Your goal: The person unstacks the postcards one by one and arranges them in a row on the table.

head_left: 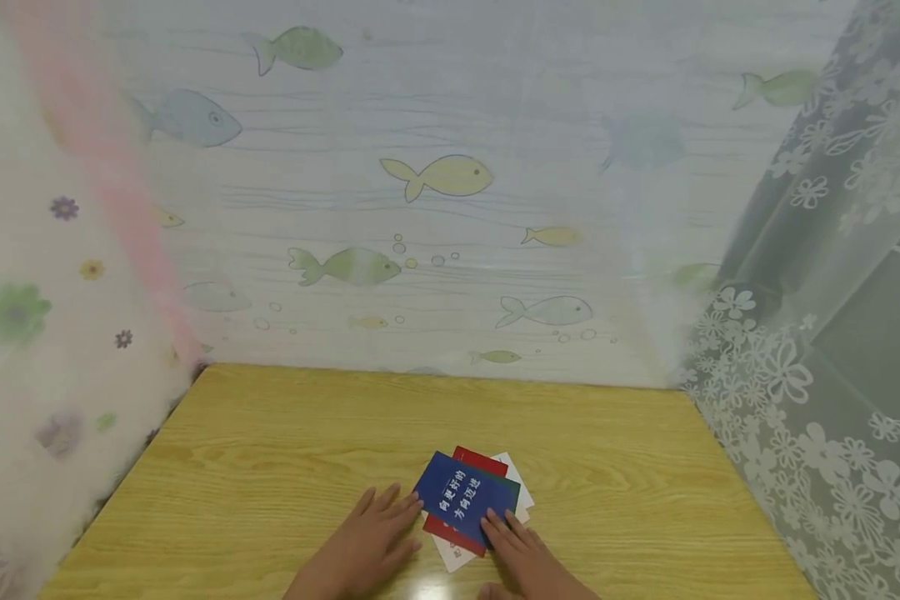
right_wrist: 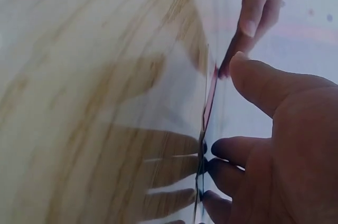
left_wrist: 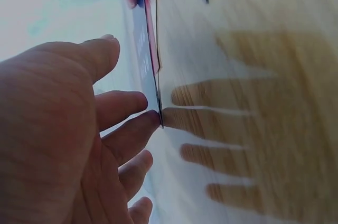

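A blue card (head_left: 468, 504) with white printed characters lies on top of a small fanned pile in the head view. Parts of a red card (head_left: 482, 459) stick out from under it, and corners of white cards (head_left: 452, 553) show lowest. My left hand (head_left: 363, 542) has its fingers extended, with fingertips at the blue card's left corner. On the other side my right hand (head_left: 527, 557) rests its fingertips on the blue card's lower right edge. Both wrist views show the pile edge-on, close over the tabletop. Most of the lower cards are covered.
The pile lies on a yellow wood-grain table (head_left: 285, 442). A curtain printed with fish (head_left: 453, 176) hangs behind its far edge. Flowered fabric (head_left: 45, 275) borders the left side, and sheer lace (head_left: 832, 467) the right.
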The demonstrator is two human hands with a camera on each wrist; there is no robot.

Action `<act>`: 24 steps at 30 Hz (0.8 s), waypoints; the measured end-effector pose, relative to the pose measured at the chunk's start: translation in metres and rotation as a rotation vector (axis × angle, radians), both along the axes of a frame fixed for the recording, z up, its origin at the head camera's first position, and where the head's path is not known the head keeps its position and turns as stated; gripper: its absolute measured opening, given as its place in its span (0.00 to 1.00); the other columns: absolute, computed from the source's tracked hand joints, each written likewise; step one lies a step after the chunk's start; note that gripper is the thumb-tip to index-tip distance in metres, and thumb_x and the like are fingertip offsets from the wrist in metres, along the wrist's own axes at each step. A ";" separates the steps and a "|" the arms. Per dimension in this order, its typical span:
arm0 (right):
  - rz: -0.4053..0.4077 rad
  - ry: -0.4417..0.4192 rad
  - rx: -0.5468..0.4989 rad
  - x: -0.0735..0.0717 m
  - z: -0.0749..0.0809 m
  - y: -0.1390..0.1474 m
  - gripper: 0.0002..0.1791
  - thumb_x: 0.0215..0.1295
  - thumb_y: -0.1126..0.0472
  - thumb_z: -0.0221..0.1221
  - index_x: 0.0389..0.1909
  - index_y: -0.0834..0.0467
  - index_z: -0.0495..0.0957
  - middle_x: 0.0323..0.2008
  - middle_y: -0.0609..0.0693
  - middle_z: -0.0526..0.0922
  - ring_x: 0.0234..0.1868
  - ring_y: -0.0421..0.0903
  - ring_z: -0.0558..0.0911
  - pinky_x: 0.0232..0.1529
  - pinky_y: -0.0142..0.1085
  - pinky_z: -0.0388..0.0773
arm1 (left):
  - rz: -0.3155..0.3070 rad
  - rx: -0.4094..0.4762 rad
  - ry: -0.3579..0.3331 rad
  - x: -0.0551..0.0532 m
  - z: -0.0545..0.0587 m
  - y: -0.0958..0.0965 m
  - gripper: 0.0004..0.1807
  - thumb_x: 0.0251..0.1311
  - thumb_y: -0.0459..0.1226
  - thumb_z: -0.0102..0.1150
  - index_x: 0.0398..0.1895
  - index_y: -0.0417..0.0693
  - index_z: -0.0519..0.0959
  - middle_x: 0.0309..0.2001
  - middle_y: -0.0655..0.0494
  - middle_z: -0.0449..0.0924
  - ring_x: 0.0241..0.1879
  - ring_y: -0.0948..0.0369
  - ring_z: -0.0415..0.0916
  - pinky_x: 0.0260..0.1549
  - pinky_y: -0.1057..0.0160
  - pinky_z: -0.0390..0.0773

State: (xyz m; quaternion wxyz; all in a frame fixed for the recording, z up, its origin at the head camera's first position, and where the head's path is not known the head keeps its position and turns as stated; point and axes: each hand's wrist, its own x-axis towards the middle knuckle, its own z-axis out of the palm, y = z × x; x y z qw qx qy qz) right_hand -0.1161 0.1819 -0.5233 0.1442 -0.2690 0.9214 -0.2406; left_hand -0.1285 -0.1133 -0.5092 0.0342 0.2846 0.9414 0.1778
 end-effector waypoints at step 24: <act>-0.021 -0.053 -0.065 -0.012 0.013 0.016 0.45 0.67 0.37 0.62 0.78 0.54 0.61 0.78 0.54 0.61 0.78 0.64 0.59 0.72 0.60 0.65 | -0.138 -0.012 0.086 0.005 0.002 -0.006 0.25 0.75 0.53 0.49 0.64 0.49 0.79 0.62 0.53 0.82 0.64 0.48 0.76 0.64 0.38 0.72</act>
